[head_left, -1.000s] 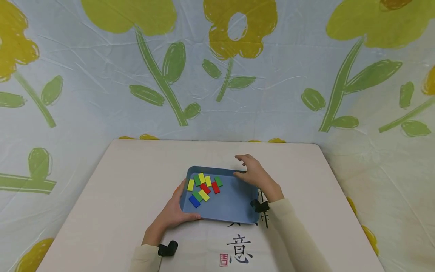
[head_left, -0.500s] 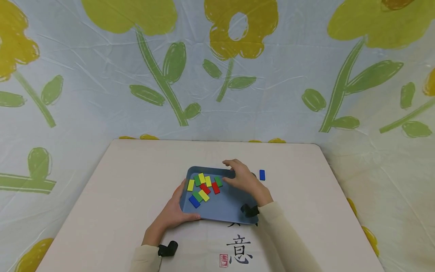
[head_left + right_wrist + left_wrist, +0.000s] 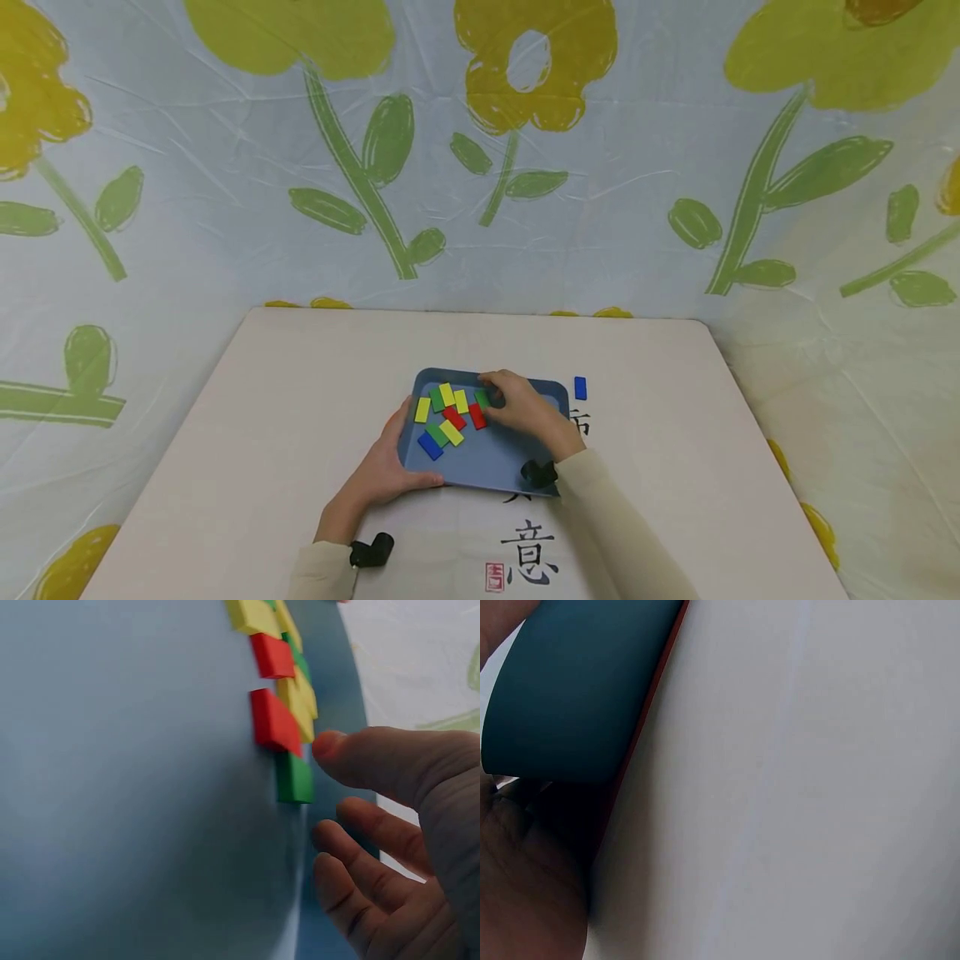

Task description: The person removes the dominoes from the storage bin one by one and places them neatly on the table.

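A blue-grey tray [image 3: 480, 467] lies on the table, with several red, yellow, green and blue blocks grouped in its left half. My left hand [image 3: 386, 467] grips the tray's left side, thumb along the front rim; in the left wrist view the tray's wall [image 3: 570, 690] shows beside the palm. Over the tray, my right hand [image 3: 525, 408] has thumb and fingers apart around a green block [image 3: 481, 396]. The right wrist view shows the green block [image 3: 294, 780] touching a red block [image 3: 271, 720], close before the right fingertips, with nothing held.
A single blue block [image 3: 581, 388] lies on the table right of the tray. A cloth [image 3: 465, 550] with black brush characters runs under the tray. Behind the table [image 3: 675, 400] hangs a flower-print curtain [image 3: 600, 217].
My right hand has moved left and down over the tray to the green block. The blue block on the table has come into view behind it. The left hand stays on the tray.
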A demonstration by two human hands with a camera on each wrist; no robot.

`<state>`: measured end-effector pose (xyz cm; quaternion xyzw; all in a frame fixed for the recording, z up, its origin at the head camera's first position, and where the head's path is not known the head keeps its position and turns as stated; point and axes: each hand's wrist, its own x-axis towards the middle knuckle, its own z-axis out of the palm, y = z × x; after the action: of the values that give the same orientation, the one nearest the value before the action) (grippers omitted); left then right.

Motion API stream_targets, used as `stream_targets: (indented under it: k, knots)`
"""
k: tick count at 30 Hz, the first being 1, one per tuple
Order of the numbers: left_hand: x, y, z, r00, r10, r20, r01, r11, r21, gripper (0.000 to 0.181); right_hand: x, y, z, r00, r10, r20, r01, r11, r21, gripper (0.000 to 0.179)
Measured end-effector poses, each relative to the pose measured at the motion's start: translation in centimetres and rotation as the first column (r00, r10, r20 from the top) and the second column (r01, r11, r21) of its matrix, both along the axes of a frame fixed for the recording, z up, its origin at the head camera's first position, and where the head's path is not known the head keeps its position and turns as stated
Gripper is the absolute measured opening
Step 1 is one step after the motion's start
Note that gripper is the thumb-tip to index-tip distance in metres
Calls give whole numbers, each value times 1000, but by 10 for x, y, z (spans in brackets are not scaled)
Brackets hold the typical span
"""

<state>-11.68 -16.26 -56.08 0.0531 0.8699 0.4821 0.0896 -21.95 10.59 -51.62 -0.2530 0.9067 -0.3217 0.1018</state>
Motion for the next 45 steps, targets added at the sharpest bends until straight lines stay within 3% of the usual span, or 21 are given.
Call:
stream_targets:
  k: [15, 24, 38, 45]
  knots:
    - [1, 2, -1, 1000, -8, 5, 8, 1000, 20, 134, -3, -3, -16, 999, -8, 33, 7, 1000, 19, 53]
    - [0, 2, -2, 1000, -11, 4, 11, 1000, 14, 134, -1, -1, -11, 999, 18, 31, -19, 998, 56, 56]
    - [0, 1, -1, 1000, 1, -4, -1, 1000, 12, 134, 1, 3, -9, 1000, 7, 15, -7, 1000, 27, 63]
    - [0, 1, -1, 1000, 7, 4, -7, 1000, 2, 134, 2, 14, 7, 999, -35, -10, 35, 999, -6, 66]
